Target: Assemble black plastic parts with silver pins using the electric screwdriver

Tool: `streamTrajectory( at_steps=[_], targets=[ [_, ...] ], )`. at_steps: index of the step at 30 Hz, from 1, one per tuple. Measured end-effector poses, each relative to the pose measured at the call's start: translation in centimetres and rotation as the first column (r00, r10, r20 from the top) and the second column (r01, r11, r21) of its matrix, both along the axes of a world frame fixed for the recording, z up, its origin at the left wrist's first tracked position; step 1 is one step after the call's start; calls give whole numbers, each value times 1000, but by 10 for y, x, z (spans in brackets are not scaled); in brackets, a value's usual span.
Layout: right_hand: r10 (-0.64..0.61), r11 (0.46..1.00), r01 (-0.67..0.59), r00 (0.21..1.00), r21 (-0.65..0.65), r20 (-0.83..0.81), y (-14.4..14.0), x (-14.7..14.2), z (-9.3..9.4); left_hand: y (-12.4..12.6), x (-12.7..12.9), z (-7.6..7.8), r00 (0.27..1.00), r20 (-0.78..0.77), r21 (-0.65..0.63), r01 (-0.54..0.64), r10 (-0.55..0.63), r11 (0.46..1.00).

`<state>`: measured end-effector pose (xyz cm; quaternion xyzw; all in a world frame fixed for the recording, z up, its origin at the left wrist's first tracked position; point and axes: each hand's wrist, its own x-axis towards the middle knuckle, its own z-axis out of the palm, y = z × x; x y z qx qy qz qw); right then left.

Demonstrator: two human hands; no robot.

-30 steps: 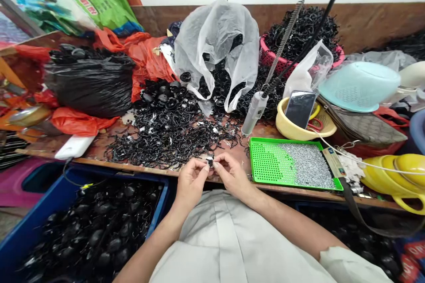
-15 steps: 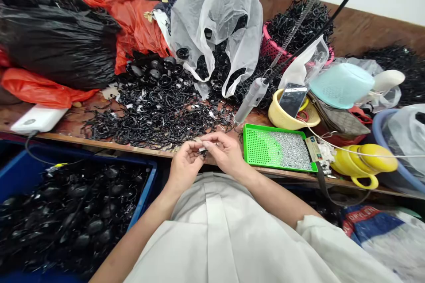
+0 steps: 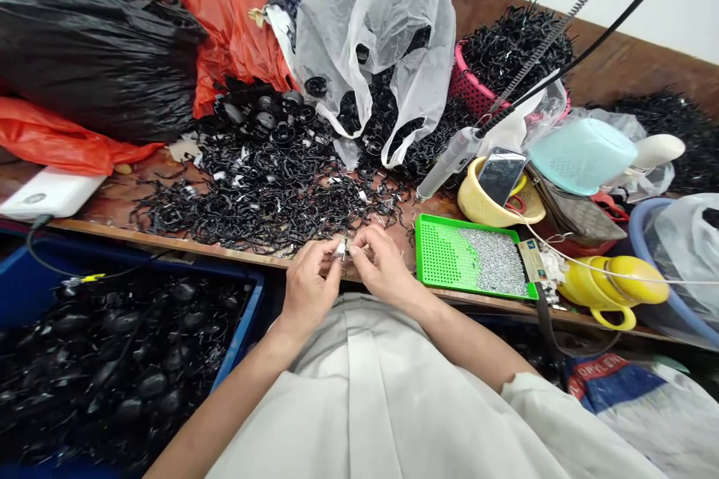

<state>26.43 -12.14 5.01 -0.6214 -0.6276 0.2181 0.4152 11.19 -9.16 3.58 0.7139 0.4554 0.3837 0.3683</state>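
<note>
My left hand (image 3: 308,284) and my right hand (image 3: 382,266) meet at the front edge of the wooden bench (image 3: 112,202). Both pinch one small part (image 3: 341,248), pale with a dark bit, between their fingertips. Just beyond the hands lies a wide heap of thin black plastic pieces (image 3: 258,194). A green perforated tray (image 3: 449,258) holding a patch of tiny silver screws (image 3: 494,262) sits right of my right hand.
A hanging electric screwdriver (image 3: 449,161) dangles over the bench on a coiled cable. A blue crate of black parts (image 3: 129,359) stands lower left. Clear bag (image 3: 376,37), black bag (image 3: 95,52), orange bags, pink basket (image 3: 477,90), yellow bowl with a phone (image 3: 499,176), yellow jug (image 3: 607,281).
The view has swung down and left, then steadied. Both hands stay together on the small part, turning it slightly; a pale face of it now shows between the fingers.
</note>
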Motion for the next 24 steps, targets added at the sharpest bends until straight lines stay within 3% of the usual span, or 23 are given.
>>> streamTrajectory(
  at_steps=[5,9,14,18,21,24],
  targets=[
    [-20,999,26,977,23,-213,1,-1,-2,2,4,2,991,134,-150,33,-13,988],
    [-3,999,15,972,51,-234,1,-1,-3,5,5,2,982,184,-221,71,-30,973],
    [166,986,-162,976,43,-141,1,17,11,11,3,4,963,232,-357,217,-139,909],
    [342,938,-345,938,-42,-62,3,33,25,11,3,9,939,270,-439,317,-213,841],
    [341,937,-343,939,-57,-54,6,35,22,12,5,13,959,150,-371,279,-240,886],
    [267,963,-268,960,4,-88,10,28,10,15,6,16,979,70,-303,205,-193,931]
  ],
)
